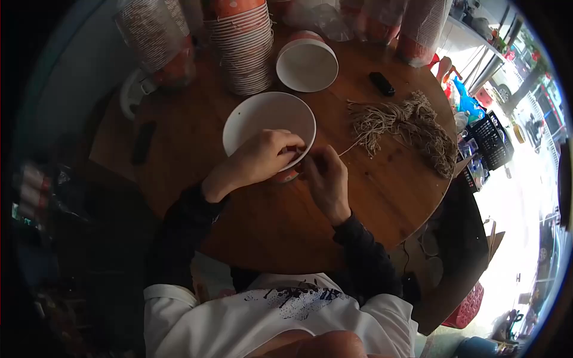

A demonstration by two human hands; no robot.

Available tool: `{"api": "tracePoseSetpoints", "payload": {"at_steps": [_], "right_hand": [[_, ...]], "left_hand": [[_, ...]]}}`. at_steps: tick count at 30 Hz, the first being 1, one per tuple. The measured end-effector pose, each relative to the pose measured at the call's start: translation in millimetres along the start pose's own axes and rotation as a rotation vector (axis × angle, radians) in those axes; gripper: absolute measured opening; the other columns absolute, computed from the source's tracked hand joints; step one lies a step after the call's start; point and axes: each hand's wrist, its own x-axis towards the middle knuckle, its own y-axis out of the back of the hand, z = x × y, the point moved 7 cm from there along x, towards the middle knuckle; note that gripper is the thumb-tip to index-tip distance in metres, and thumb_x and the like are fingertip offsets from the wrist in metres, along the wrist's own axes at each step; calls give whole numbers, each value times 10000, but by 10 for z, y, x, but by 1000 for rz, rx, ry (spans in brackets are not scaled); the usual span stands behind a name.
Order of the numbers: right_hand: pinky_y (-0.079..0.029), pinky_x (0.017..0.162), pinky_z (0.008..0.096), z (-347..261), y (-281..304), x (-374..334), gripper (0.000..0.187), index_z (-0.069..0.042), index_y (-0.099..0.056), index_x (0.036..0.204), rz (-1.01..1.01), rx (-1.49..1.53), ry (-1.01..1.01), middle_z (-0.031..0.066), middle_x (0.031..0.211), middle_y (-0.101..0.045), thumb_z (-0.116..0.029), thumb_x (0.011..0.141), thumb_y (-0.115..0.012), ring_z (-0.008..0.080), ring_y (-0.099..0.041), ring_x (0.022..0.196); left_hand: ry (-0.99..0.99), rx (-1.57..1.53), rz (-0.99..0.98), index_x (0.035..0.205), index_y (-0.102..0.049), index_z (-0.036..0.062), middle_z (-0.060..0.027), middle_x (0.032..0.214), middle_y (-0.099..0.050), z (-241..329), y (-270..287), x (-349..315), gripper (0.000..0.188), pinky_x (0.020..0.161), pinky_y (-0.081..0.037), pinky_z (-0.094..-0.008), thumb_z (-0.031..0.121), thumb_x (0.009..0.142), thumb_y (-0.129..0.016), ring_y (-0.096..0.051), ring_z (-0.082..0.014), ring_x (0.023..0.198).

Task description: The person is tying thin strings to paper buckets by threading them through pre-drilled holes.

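Left hand curls inside the bowl, grip unclear; right hand pinches string just outside.

We find the left hand reaching over a pale bowl, fingers curled at its near right rim, their exact grip hidden; the right hand, just outside that rim, pinches a strand running toward a heap of twine. On the round wooden table we also note a second bowl, tipped mouth-forward beside a tall stack, and a small black object near the twine.
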Motion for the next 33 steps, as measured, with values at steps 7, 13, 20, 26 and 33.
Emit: {"api": "tracePoseSetpoints", "payload": {"at_steps": [7,13,20,26,33], "right_hand": [[-541,670,280,39,-19,37,134,30,-582,1004,-6,34,-30,110,834,-688,-73,920,-601,152,-685,760],[-541,604,242,37,-9,51,118,27,-575,990,-34,8,-17,72,834,-664,-82,946,-574,120,-652,706],[-523,579,229,-17,9,59,126,14,-576,995,-83,-20,-40,57,815,-657,-100,944,-594,96,-631,672],[-491,546,213,44,125,59,146,3,-579,1034,-136,6,-102,32,787,-634,-93,932,-617,74,-607,645],[-501,609,262,-471,106,141,153,9,-628,1032,-124,-157,99,61,829,-634,-46,890,-637,112,-615,703]], "left_hand": [[84,-13,-130,986,-675,2,-117,886,-706,-62,-15,79,137,720,-537,-310,60,872,-626,-686,-195,794],[67,-101,-192,974,-681,6,-110,888,-715,-114,-26,147,152,735,-531,-306,74,852,-622,-685,-190,807],[118,-133,-310,939,-657,0,-96,834,-695,-161,-67,192,147,731,-524,-295,68,833,-580,-657,-153,771],[234,-378,-291,865,-596,19,-30,788,-635,-248,127,51,60,714,-499,-249,65,860,-557,-613,-90,774],[174,-537,-155,859,-593,37,-3,820,-597,13,356,-70,39,737,-475,-236,66,872,-572,-582,-85,800]]}}
